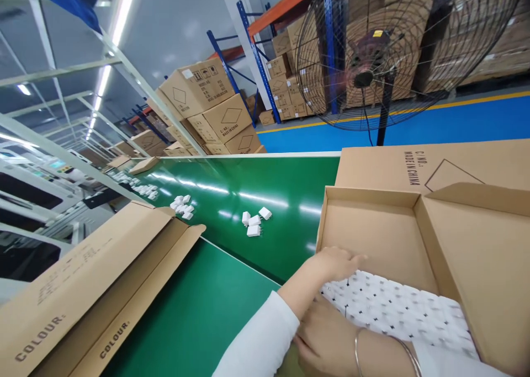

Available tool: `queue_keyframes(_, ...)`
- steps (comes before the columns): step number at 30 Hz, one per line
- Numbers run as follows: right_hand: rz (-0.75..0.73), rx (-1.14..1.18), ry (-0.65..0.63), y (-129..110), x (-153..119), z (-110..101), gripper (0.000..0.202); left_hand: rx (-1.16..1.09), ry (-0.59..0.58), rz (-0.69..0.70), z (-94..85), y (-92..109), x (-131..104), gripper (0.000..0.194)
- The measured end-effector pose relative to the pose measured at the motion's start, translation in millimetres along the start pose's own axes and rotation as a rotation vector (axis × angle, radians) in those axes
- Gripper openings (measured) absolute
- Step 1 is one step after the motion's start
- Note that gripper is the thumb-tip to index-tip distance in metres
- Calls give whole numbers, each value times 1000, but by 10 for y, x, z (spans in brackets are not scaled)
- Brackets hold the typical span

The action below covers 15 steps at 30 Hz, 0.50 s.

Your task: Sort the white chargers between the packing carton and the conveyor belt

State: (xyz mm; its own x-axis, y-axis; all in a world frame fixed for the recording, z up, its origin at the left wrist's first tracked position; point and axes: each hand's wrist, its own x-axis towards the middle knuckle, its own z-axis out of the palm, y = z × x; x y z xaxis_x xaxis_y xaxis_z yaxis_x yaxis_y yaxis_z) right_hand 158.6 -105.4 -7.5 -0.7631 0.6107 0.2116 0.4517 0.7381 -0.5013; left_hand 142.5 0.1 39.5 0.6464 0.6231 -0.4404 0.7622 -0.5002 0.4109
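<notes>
My left hand [337,263] reaches over the near left corner of an open cardboard tray [376,233], its fingers bent down at the end of the packed white plug pieces [393,305]. What its fingertips hold is hidden. Just below it, my right hand [325,333], with a bracelet on the wrist, is curled at the tray's near left edge. Its fingers are closed, and anything inside them is out of sight. The white pieces lie in tight rows with small dark gaps between them.
Loose white pieces [254,221] lie on the green conveyor belt [223,195], with more clusters farther back. A long open carton [103,277] stands at the left. Behind the tray is a closed carton [372,167]; a large fan [364,73] stands beyond.
</notes>
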Motion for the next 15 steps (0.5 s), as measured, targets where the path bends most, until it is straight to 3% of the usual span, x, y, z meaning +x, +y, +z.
queue_keyframes(2,12,2,-13,-8,11,8,20,56,52,21,-32,-9,-67,43)
queue_keyframes(4,8,-21,-52,-13,28,1,18,76,265,25,-135,-128,-178,37)
queue_keyframes(6,-14,-61,-74,-16,44,-14,17,133,513,-101,-271,-398,-313,37)
queue_keyframes(7,-24,-80,-69,-16,50,-22,18,193,587,-245,-331,-582,-381,39)
queue_keyframes(8,-29,-93,-58,-16,54,-27,18,294,583,-422,-375,-782,-445,40)
queue_keyframes(10,-40,-112,-44,-12,58,-25,17,349,576,-578,-392,-1176,-548,37)
queue_keyframes(12,-42,-133,-47,-2,61,-6,17,371,551,-648,-318,-1482,-608,34)
queue_keyframes(15,-51,-157,-54,17,62,34,17,364,525,-652,-121,-1712,-621,32)
